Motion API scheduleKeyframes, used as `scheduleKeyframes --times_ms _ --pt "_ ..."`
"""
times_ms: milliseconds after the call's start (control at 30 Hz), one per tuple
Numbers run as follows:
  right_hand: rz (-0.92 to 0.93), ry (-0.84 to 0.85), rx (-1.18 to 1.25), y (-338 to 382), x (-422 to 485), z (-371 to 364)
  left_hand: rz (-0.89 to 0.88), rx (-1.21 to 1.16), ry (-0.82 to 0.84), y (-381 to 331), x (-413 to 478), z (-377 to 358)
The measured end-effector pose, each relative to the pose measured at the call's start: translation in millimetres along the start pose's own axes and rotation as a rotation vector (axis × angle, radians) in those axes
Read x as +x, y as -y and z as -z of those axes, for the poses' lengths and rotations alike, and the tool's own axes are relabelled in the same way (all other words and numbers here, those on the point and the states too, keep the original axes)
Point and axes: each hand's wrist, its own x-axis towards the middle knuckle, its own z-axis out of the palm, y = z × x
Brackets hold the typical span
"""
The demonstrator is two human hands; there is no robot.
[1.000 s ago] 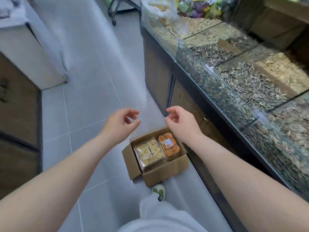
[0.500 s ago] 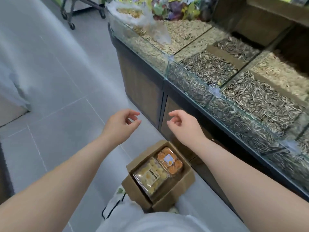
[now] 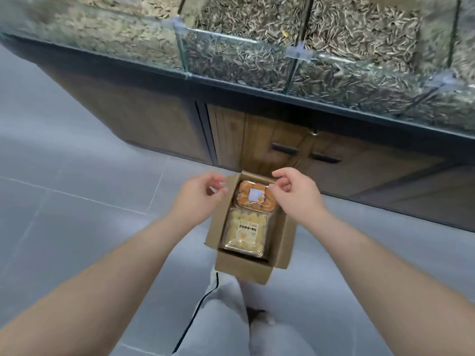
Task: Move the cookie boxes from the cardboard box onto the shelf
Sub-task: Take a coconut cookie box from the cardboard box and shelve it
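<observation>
The left hand (image 3: 197, 199) and the right hand (image 3: 295, 194) hang over the far end of the cardboard box (image 3: 241, 269), palms down. Both forearms are bare and reach forward from the lower corners of the view. On each hand the fingers are loosely curled and the thumb sits near the forefinger, leaving only a narrow gap with nothing held in it. The left fingertips are just beside the box's left flap. The right fingertips lie over the right corner of the orange cookie box (image 3: 253, 195); whether they touch it I cannot tell.

Both cookie boxes lie flat inside the cardboard box, end to end. The orange one is at the far end and the pale yellow cookie box (image 3: 244, 231) is nearer the person. Each is a clear, glossy plastic tub with rounded corners and a paper label on its lid, and the lumpy biscuits show through.

The cardboard box is plain brown and matte, with its flaps folded outward. It stands on a smooth grey tiled floor (image 3: 77, 201), in front of a dark wood-grain cabinet (image 3: 270, 134) with flat black handles (image 3: 285, 149). Above the cabinet, glass-fronted bins (image 3: 257, 60) hold heaps of striped seeds. Light grey trousers (image 3: 218, 317) with a thin dark stripe show below the box.
</observation>
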Motion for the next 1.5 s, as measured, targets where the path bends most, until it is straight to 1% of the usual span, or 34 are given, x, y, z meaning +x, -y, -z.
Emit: scheduleKeyframes --times_ms 100,233,367,500,667,767,833,900,1067,1133,1200,1300,1367,1500 --pt "-0.07 -0.009 0.021 -50 8 -24 0.018 0.016 0.051 35 9 -43" --pt "-0.134 0.011 0.057 -132 28 -76 0.027 0.003 0.102 95 29 -116" --pt "-0.194 0.003 0.108 -229 55 -148 0.037 0.054 0.13 170 60 -189" --pt "-0.227 0.02 0.083 -319 86 -229 0.05 0.044 0.139 248 98 -257" --pt "-0.246 0.059 0.067 -404 117 -316 0.021 0.016 0.169 328 121 -326" --pt "-0.309 0.088 0.1 -439 129 -355 0.018 0.022 0.195 361 124 -355" --pt "-0.389 0.133 0.184 -456 134 -375 0.036 0.07 0.219 375 124 -368" --pt "-0.422 0.17 0.224 -469 139 -388 0.06 0.178 0.244 383 123 -374" --pt "-0.376 0.17 0.097 -451 139 -367 0.133 0.315 0.285 400 132 -387" --pt "-0.349 0.171 0.052 -449 140 -357 0.19 0.264 0.291 404 135 -393" --pt "-0.311 0.166 0.025 -446 139 -352 0.257 0.159 0.274 406 137 -397" --pt "-0.298 0.161 -0.02 -444 138 -349 0.338 0.048 0.263 409 141 -399" --pt "-0.315 0.166 -0.073 -442 137 -347 0.361 0.037 0.258 410 142 -401" --pt "-0.343 0.133 -0.159 -440 136 -337 0.366 0.095 0.229 403 144 -403"
